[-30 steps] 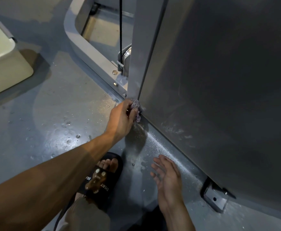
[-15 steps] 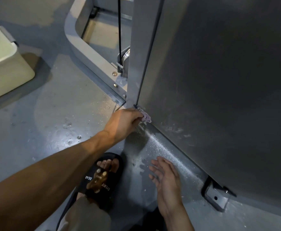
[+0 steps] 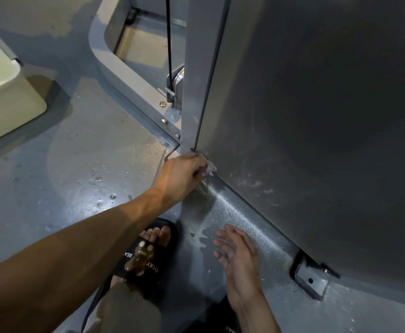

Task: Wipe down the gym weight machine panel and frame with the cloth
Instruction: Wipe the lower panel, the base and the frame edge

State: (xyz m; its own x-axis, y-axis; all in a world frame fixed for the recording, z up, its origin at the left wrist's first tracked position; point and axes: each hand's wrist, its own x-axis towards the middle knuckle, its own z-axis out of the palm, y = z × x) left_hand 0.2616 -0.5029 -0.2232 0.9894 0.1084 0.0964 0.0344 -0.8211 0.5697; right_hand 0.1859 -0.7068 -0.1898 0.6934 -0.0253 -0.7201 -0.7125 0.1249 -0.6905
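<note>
Cloth (image 3: 208,167) bunched in our left hand (image 3: 181,175) against the panel (image 3: 316,140) bottom corner at frame centre, our right hand (image 3: 238,257) spread loose, empty, lower centre.

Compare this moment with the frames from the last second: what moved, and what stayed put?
The left hand, gripping the cloth, slid down off the upright frame post to the panel's bottom corner, then barely shifted over the last half second. Nothing was picked up or released. The right hand still hovers open near the floor, and the sandalled foot, bin and mounting bracket stayed where they were.
</note>
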